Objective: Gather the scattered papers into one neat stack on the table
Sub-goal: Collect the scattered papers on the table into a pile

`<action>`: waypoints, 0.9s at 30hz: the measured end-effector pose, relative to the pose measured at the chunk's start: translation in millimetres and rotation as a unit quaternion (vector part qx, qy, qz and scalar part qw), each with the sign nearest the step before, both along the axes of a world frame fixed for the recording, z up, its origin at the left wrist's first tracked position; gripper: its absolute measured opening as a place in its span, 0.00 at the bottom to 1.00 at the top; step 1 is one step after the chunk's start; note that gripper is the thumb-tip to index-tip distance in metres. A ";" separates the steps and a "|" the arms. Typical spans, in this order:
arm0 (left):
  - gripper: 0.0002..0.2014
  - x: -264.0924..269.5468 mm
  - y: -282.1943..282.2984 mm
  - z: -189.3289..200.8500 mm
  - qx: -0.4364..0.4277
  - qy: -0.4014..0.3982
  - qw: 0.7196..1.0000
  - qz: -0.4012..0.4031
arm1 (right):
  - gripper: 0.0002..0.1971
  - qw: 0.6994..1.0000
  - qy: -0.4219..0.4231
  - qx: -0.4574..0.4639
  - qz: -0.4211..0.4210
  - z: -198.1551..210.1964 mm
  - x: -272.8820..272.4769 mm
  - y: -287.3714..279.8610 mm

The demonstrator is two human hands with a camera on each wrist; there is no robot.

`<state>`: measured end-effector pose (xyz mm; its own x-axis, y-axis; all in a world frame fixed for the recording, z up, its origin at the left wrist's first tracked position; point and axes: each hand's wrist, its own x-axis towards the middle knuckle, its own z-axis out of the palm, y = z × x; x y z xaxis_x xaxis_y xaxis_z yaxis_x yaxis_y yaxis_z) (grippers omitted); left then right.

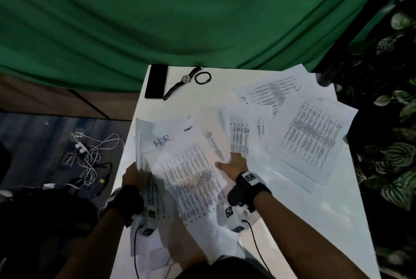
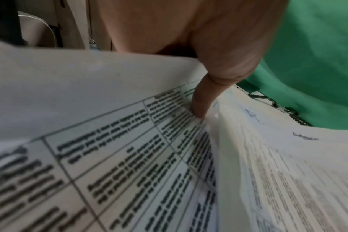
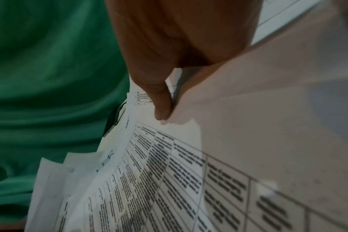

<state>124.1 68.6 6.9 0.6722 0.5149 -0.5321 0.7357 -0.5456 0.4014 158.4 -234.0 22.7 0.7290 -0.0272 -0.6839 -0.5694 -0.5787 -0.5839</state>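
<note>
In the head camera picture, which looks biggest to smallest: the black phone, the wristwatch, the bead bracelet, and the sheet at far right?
1. Sheet at far right
2. Black phone
3. Wristwatch, stretched out nearly as long as the phone but far slimmer
4. Bead bracelet

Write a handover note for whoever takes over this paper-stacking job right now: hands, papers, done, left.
Left hand: grips the left edge of the part-gathered bundle of white printed sheets.
Right hand: fingers lie flat on the bundle's right side.
Done: several sheets pulled together near the front of the white table, still fanned and uneven.
Left: two loose printed sheets at far right and overlapping ones at centre; collect them, then square the edges.
</note>
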 end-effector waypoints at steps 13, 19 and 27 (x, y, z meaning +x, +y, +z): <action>0.20 -12.1 -13.0 4.5 -0.208 -0.074 0.972 0.076 | 0.50 0.979 -0.172 0.085 -0.072 92.7 -11.9 -149.7; 0.26 -8.2 -53.6 8.9 -0.277 -0.059 0.955 0.090 | 0.41 0.923 -0.239 0.289 -0.080 173.1 -5.2 -156.9; 0.16 -0.2 -66.3 8.2 -0.346 -0.056 0.924 0.154 | 0.24 0.959 -0.176 0.190 -0.113 105.4 1.8 -104.8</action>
<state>124.0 2.4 15.0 0.6217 0.2537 -0.7411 0.7456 0.0981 0.6591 160.2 -338.8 128.2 0.9212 -0.0093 -0.3889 -0.3846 -0.1717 -0.9070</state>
